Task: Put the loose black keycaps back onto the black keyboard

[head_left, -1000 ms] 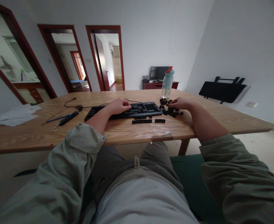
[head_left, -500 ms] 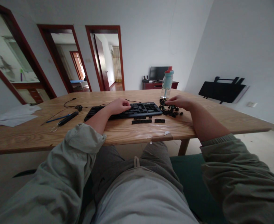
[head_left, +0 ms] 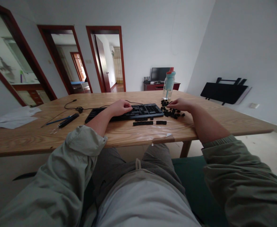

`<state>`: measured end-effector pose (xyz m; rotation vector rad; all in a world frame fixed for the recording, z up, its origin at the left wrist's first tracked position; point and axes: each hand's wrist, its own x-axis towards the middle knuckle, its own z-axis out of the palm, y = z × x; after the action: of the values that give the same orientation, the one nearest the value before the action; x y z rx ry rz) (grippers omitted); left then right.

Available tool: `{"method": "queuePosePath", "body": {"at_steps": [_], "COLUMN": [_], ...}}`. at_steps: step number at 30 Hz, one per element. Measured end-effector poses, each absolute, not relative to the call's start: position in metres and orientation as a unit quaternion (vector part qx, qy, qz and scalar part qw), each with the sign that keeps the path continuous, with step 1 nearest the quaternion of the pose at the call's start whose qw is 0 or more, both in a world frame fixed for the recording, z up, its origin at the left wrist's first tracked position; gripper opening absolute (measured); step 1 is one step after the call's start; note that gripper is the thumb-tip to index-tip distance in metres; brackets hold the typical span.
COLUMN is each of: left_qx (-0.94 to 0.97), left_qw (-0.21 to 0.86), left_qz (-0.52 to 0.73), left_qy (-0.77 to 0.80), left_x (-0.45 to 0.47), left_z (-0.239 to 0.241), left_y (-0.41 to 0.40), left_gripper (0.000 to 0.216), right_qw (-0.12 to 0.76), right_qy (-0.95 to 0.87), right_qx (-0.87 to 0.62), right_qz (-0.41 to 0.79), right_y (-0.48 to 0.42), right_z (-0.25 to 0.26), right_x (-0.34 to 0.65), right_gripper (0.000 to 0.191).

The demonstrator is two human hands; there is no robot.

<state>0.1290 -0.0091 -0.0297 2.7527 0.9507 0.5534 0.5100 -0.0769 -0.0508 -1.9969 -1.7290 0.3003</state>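
Note:
A black computer keyboard [head_left: 152, 108] lies on the wooden table, with bare rows where keys are off. My left hand [head_left: 120, 107] rests over its middle, fingers curled closed; whatever they hold is hidden. To the right of the keyboard is a loose pile of black keycaps [head_left: 173, 114]. Over this pile my right hand [head_left: 179, 104] reaches down, fingertips drawn together among the keycaps; a held piece cannot be made out. In front of the keyboard lie a long row of keycaps [head_left: 143, 123] and a shorter row [head_left: 161, 122].
A clear bottle with a red and teal top [head_left: 168, 84] stands behind the pile. On the left are a black tool [head_left: 69, 120], a blue pen-like stick [head_left: 58, 120], a coiled cable [head_left: 79, 109] and white paper [head_left: 17, 117]. Tape [head_left: 168, 135] marks the table's front edge.
My right hand has shifted very slightly over the keycaps, its fingertips a little lower. My left hand and the keyboard stay where they were.

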Motion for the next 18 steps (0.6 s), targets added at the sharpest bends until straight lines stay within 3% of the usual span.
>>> {"method": "queuePosePath", "body": {"at_steps": [3, 6, 10, 13, 18], "left_qx": [0.925, 0.926, 0.925, 0.923, 0.923], "left_qw": [0.089, 0.091, 0.089, 0.088, 0.089], "left_qz": [0.182, 0.180, 0.182, 0.182, 0.180], "left_qy": [0.322, 0.319, 0.322, 0.328, 0.327], "left_x": [0.129, 0.130, 0.130, 0.130, 0.130], "left_z": [-0.030, -0.031, -0.030, -0.029, -0.030], "left_y": [-0.008, -0.007, -0.009, -0.011, -0.010], "left_gripper": [0.036, 0.036, 0.035, 0.034, 0.035], "right_qw": [0.234, 0.162, 0.079, 0.061, 0.064], "right_qy": [-0.596, -0.561, -0.547, -0.541, -0.540], "right_qx": [-0.765, -0.811, -0.826, -0.825, -0.832], "right_qz": [0.065, 0.037, 0.109, 0.150, 0.110], "right_y": [-0.079, -0.082, -0.087, -0.089, -0.084], "right_z": [-0.046, -0.042, -0.040, -0.041, -0.045], "right_x": [0.521, 0.534, 0.539, 0.532, 0.522], "right_gripper": [0.033, 0.028, 0.028, 0.030, 0.019]}}
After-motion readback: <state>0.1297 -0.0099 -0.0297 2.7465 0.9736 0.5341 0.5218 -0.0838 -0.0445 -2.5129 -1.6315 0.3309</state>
